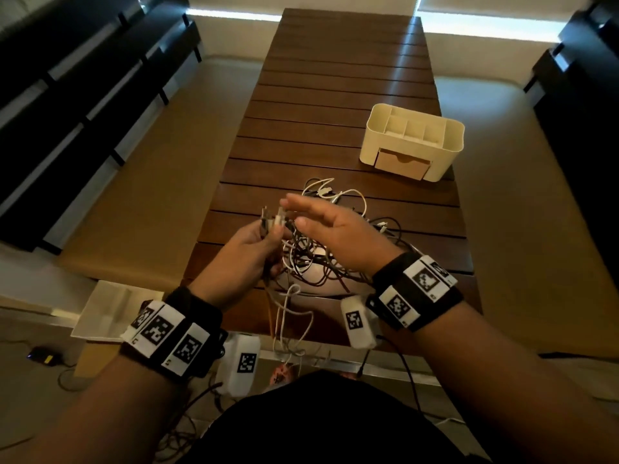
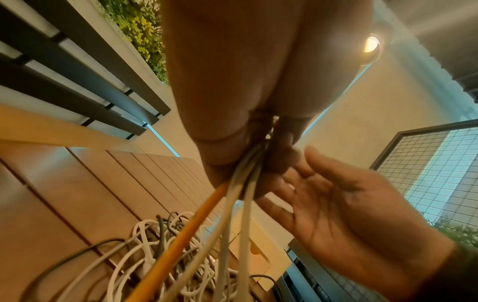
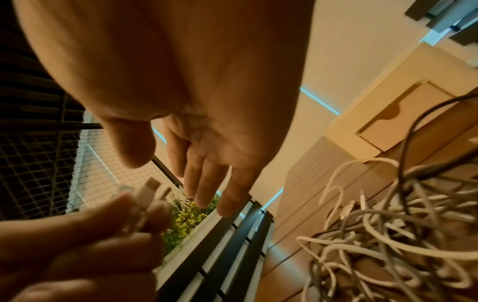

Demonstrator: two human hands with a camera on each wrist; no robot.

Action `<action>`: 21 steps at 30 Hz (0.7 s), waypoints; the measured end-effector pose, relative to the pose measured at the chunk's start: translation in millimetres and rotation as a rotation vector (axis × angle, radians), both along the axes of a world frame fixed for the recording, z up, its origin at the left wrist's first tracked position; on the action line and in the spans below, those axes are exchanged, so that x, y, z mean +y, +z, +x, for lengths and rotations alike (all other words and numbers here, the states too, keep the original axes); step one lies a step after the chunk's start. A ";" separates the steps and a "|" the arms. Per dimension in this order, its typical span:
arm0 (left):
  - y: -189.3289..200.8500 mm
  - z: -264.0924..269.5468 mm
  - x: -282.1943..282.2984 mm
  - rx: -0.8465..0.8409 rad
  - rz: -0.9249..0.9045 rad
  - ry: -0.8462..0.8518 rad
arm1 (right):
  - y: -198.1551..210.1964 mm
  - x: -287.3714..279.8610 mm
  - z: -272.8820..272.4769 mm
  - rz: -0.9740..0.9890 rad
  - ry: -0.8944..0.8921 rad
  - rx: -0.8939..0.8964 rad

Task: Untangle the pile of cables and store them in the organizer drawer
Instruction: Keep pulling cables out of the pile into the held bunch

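A tangled pile of white and black cables lies on the near end of the slatted wooden table. My left hand grips a bunch of cable ends, several plugs sticking up past its fingers; white and orange strands run from it down to the pile. My right hand hovers just right of that bunch, fingers straight and spread, holding nothing. The cream organizer stands at the right, its tan drawer closed.
Some cables hang over the near table edge. A white sheet lies on the floor at left. Dark slatted benches flank the left side. More wires and a small black device lie on the floor.
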State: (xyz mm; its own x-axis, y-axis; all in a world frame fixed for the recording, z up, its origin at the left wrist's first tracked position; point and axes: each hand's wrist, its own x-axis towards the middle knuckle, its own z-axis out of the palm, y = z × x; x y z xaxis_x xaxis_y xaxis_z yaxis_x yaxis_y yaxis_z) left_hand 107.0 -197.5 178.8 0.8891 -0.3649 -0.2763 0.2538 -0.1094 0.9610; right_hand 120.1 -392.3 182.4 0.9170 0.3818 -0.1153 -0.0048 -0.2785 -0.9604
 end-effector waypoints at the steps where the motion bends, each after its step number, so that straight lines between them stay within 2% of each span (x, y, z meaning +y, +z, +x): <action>1: -1.9 0.2 -1.9 -0.006 0.012 -0.033 | 2.6 4.4 1.1 -0.001 0.008 -0.022; 5: -1.4 2.8 -4.6 0.027 0.003 -0.038 | -2.3 13.9 6.1 -0.099 0.026 -0.090; 11: 2.1 6.1 -6.2 0.133 -0.202 0.046 | 4.6 8.7 12.8 -0.019 -0.038 -0.134; 14: 1.1 11.7 -6.4 0.127 -0.212 0.068 | 4.8 10.8 16.1 0.003 -0.027 -0.155; 19: 0.1 16.0 -8.0 0.177 -0.240 0.007 | 1.2 4.8 27.3 -0.022 0.009 -0.129; 21: 0.1 18.7 -9.1 0.140 -0.196 0.033 | -0.3 0.4 32.2 -0.049 0.007 -0.121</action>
State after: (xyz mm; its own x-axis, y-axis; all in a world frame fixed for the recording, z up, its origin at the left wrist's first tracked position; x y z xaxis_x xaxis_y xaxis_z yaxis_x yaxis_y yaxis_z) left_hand 125.6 -206.6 178.9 0.8595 -0.3951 -0.3243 0.3861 0.0861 0.9184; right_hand 152.3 -391.8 182.1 0.9227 0.3849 -0.0226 0.1125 -0.3248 -0.9391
